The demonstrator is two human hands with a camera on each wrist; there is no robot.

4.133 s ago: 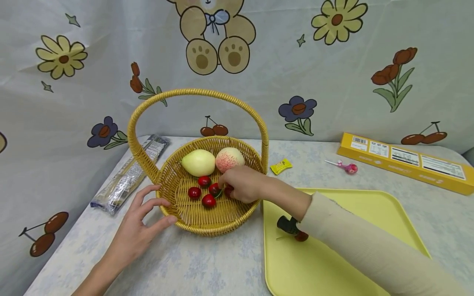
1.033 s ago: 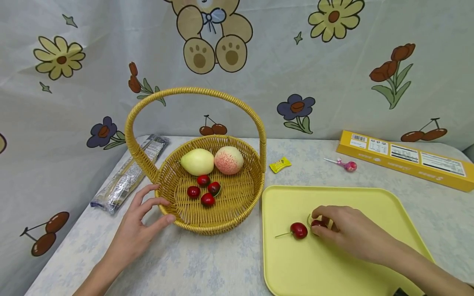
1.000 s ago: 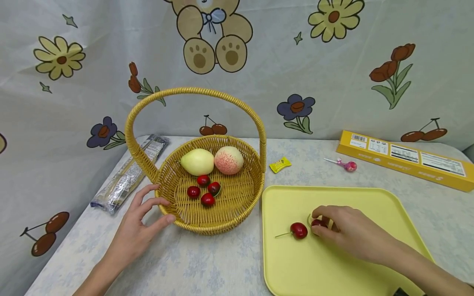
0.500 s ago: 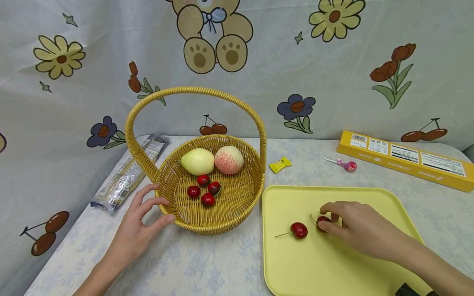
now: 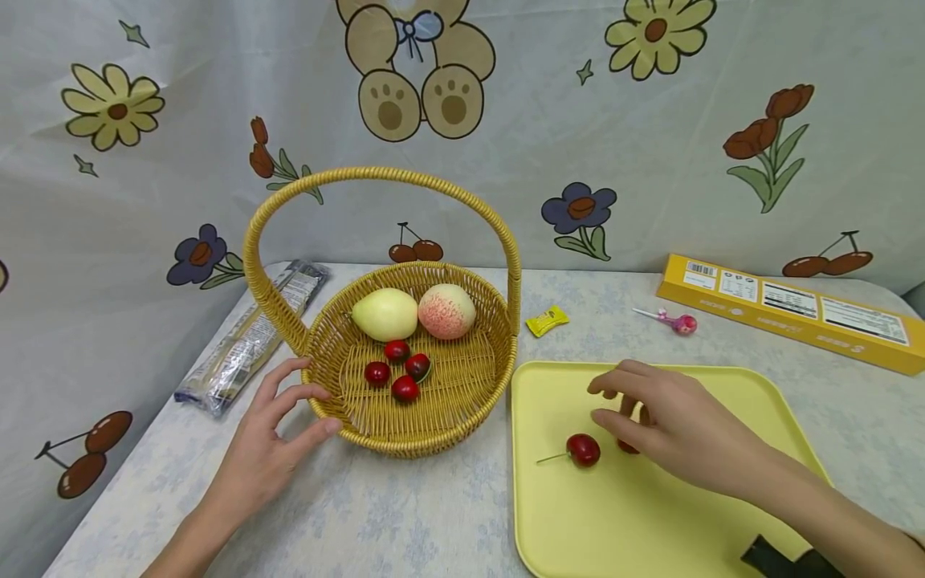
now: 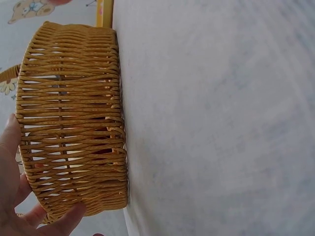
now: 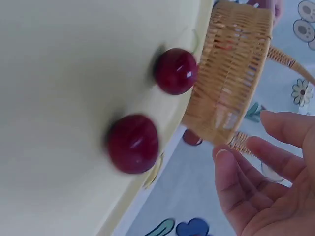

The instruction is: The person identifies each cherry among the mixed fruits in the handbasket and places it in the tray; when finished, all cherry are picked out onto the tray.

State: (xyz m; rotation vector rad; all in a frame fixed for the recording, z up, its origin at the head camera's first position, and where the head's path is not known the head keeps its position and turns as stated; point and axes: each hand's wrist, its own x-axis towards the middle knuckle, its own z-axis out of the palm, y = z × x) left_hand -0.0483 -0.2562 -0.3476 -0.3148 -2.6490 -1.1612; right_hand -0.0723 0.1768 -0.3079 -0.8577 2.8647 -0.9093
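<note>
L hand (image 5: 266, 453) fingers spread, touching basket (image 5: 406, 445) rim; R hand (image 5: 675, 421) fingers parted, loosely bent, over yel. tray (image 5: 614, 522), 2 cherries (image 5: 583, 450) near them. Surface (image 5: 383, 522): pale, faint blue floral. Past R fingers: yel. candy (image 5: 548, 321), lollipop (image 5: 683, 324), long box (image 5: 791, 313); bkgd cartoon-print backdrop (image 5: 665, 177).

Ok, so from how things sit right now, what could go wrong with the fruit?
Perhaps two things. The right hand is close to two round red cherries on the flat, pale yellow tray, so a nudge might roll one away. And the left hand touches the round yellow wicker basket, so a push could shift it and disturb the four small red fruits lying loose inside.
</note>
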